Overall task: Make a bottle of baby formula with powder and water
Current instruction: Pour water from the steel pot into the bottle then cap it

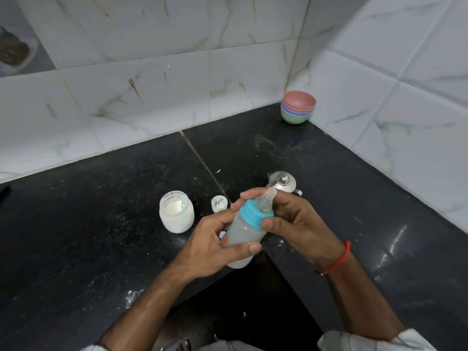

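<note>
On the left stretch of the black counter (76, 224) stands the open powder jar (176, 211), with a small white cap (218, 203) holding a dusting of powder just beside it to the right. Next comes the left hand (207, 247), its fingers and thumb curled round the body of the baby bottle (244, 236), which is held tilted in the air above the counter's inner corner, cloudy liquid inside. The right hand (293, 221) grips the teal collar (255, 211) at the neck, thumb on the near side and fingers wrapped behind, with the clear teat (266, 200) poking up between them. Powder and water seem to be in, so the step in hand looks like screwing the collar tight; the next move probably calls for a firm last twist while the left hand keeps the body from turning, then a shake to mix. Behind the right hand sits a small steel kettle (283, 182), close enough to knock with a wide swing. The counter edge cuts in right under the bottle, so a slip would drop it to the floor. Open counter lies to the right; stacked bowls (298, 107) sit well apart in the far corner.
</note>
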Demonstrator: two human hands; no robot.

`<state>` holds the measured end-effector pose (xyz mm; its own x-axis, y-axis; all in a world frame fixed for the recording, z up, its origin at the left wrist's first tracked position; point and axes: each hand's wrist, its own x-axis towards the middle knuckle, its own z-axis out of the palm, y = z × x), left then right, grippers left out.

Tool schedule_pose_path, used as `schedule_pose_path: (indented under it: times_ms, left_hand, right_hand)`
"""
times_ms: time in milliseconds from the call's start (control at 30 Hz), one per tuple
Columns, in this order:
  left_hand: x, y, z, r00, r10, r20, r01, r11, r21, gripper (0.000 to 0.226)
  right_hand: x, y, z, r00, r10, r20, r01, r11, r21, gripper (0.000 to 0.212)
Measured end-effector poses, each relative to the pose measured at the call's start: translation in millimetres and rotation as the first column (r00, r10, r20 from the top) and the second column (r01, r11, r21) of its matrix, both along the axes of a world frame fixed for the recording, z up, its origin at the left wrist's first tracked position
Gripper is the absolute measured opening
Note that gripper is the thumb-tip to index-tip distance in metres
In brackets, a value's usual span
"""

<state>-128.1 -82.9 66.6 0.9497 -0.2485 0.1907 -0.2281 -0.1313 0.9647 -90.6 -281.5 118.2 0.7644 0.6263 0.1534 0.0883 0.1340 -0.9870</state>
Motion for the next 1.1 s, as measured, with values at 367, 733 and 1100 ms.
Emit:
schedule_pose_path:
  times_ms: [367, 733, 1100]
  left_hand:
    - [-1, -9, 6, 0.959, 0.250, 0.138, -0.268, 0.954, 0.135, 0.043]
    - [3, -8, 21, 0.991, 0.113, -0.069, -0.108, 0.992, 0.063, 0.043]
    - [-9, -16, 32, 0.990, -0.007, -0.140, 0.016, 0.998, 0.067, 0.073]
  right_hand:
    - [1, 10, 0, 0.987, -0.161, -0.011, 0.160, 0.985, -0.065, 0.042]
    - [1, 20, 12, 0.977, -0.212, -0.026, 0.210, 0.976, -0.056, 0.041]
    - [-4, 33, 3, 0.993, -0.112, -0.039, 0.117, 0.979, 0.169, 0.011]
